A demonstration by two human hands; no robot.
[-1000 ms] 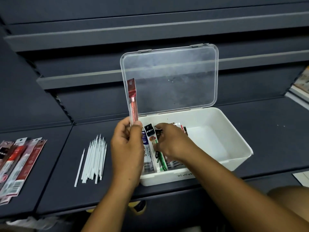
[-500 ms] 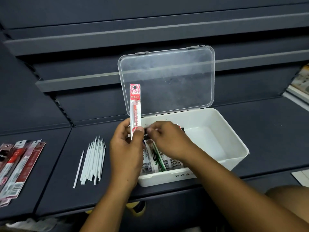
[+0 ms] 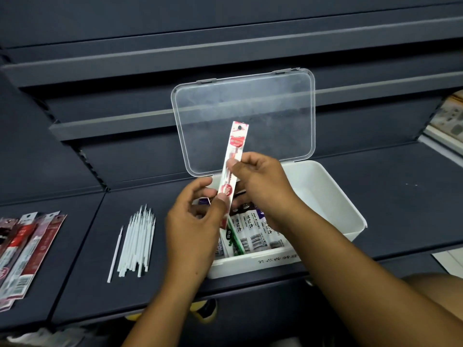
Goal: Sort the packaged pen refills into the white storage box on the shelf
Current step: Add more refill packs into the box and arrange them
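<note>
Grasps one red packaged refill with both grips, above the near left part of the white storage box. Pinches the pack's lower end between thumb and fingertips of the left grip. Pinches the same pack near its middle between thumb and forefinger of the right grip, forearm crossing over the box's front wall. Held almost upright, top leaning a little to the right, hang-hole end showing against the clear lid, bottom end just above the packs already inside.

As for the box: sits on the dark shelf at its front edge, right of the middle, with the lid raised from the box's back rim and standing nearly upright. Bears dark lettering on the front wall, not readable. Contains a row of packaged refills lying flat side by side in the left half, white with barcodes and dark or purple headers, plus one green-printed pack at the left of the row.

Left of the box, on the same shelf panel: a bundle of loose white refill tubes, roughly parallel, running from the front edge toward the back, and a single tube just beside it on the left, apart from the bundle. Toward the shelf's left edge, on the neighbouring panel: a fanned stack of red and white packs, overlapping, lower ends near the front edge. At the far right edge: printed items, too blurred to tell
</note>
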